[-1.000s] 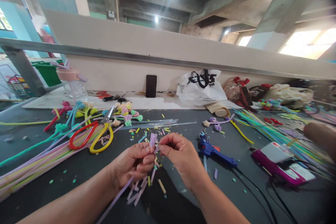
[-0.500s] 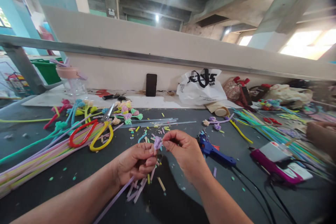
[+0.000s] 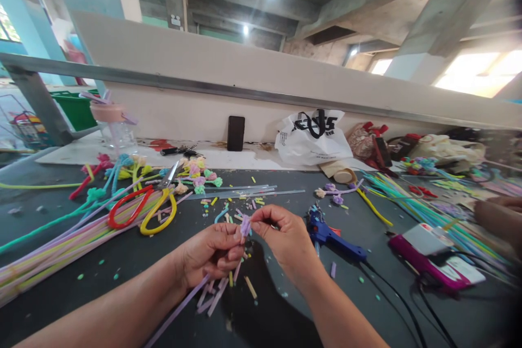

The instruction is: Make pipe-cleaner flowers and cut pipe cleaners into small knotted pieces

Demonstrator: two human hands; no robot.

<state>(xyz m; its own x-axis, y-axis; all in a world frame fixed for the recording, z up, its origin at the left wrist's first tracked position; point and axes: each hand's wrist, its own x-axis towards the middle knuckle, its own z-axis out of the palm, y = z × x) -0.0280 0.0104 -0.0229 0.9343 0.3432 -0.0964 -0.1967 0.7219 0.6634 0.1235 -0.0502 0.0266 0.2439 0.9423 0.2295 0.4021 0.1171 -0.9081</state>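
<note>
Between my hands is a small purple pipe-cleaner flower (image 3: pixel 245 225). My left hand (image 3: pixel 214 250) is closed around its base, and a long purple pipe cleaner (image 3: pixel 179 310) trails from under that hand toward the front edge. My right hand (image 3: pixel 283 236) pinches the flower's right side with thumb and forefinger. Short cut pieces of pipe cleaner (image 3: pixel 218 296) lie on the dark table below my hands. A blue glue gun (image 3: pixel 334 236) rests to the right of my right hand. Scissors (image 3: pixel 163 196) with one red and one yellow handle lie on the left.
Bundled pipe cleaners (image 3: pixel 44 272) spread at left, with finished flowers (image 3: pixel 198 174) behind them. Clear glue sticks (image 3: pixel 253 191) lie mid-table. A phone (image 3: pixel 236 133) leans at the back beside a white bag (image 3: pixel 312 138). A magenta power bank (image 3: pixel 428 266) and another person's hand (image 3: pixel 497 220) are at right.
Both hands stay at the flower. My right fingers have shifted slightly left and down against it, and the view has moved a little.
</note>
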